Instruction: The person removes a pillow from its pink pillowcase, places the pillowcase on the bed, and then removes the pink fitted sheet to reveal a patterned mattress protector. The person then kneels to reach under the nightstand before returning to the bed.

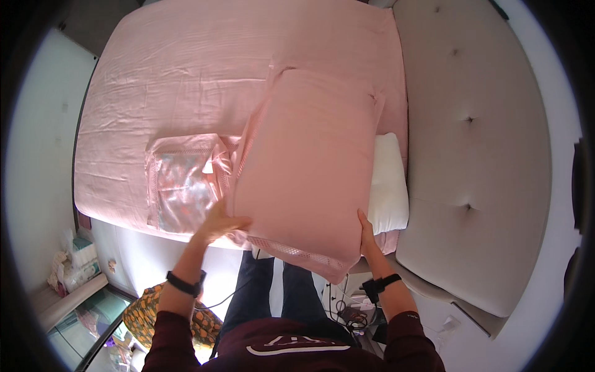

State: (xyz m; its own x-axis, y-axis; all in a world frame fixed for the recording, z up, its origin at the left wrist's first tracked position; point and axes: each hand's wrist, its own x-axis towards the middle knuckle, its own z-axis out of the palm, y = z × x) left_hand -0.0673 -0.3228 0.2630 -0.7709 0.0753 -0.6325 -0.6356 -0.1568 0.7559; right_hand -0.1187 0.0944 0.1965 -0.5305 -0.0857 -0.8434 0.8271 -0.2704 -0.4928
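A plump pillow in a pink pillowcase (307,153) lies before me, with a lattice-patterned flange along its edges. My right hand (366,232) holds its near right side, the thumb along the edge and the other fingers mostly hidden. At the near left corner is my left hand (225,222), slightly blurred, fingers spread and tips against the pillow's edge. Left of the pillow rests a folded pink cloth with a shiny patterned panel (183,190). A white pillow (390,181) is partly covered by the pink one on the right.
A pink fitted sheet (186,88) covers the bed. The tufted beige headboard (469,162) rises at the right. Below are cables (355,321) by a bedside unit, an orange-patterned dark fabric (146,314), and a glass-topped table (83,316) at lower left.
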